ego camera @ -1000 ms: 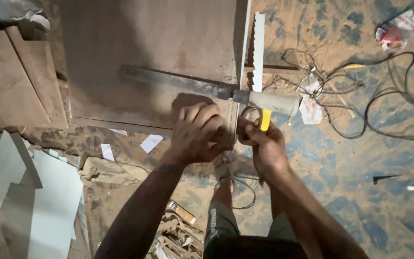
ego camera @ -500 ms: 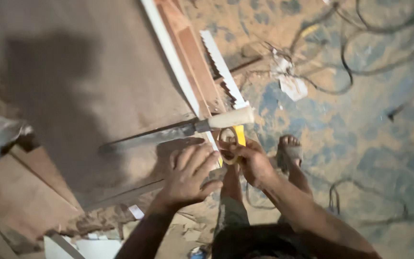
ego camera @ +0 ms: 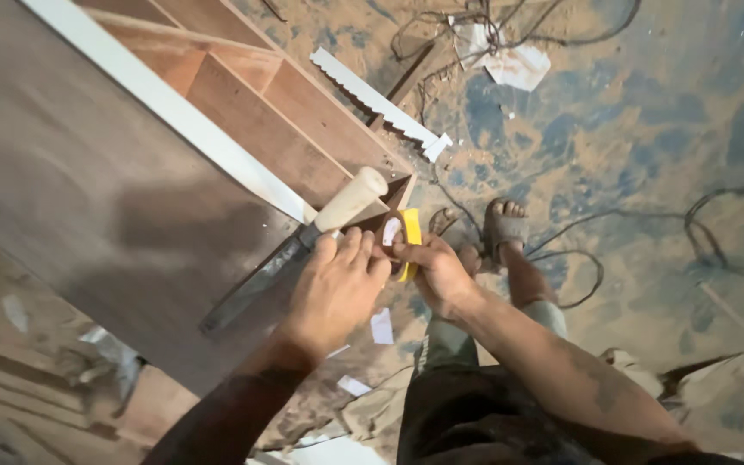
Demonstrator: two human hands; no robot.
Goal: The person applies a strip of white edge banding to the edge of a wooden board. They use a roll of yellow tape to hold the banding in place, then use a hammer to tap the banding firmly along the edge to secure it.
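My right hand [ego camera: 434, 275] grips a yellow roll of tape [ego camera: 408, 239] at the corner of a brown board [ego camera: 88, 189]. My left hand [ego camera: 335, 291] lies beside it with its fingertips pinching at the same roll. Just above my left hand a large file [ego camera: 299, 245] with a pale wooden handle rests flat on the board, its dark blade pointing down-left. My sandalled feet stand on the dusty floor below the hands.
A wooden shelf frame [ego camera: 260, 120] with a white edge strip adjoins the board. A white toothed strip [ego camera: 376, 103] lies on the floor past it. Black cables [ego camera: 647, 224] and paper scraps [ego camera: 510, 60] are scattered over the sawdust floor. Wood offcuts are stacked at the lower left.
The view has swung and moved closer, so the board and file now lie diagonally. Both hands stay together on the yellow tape roll by the file's handle.
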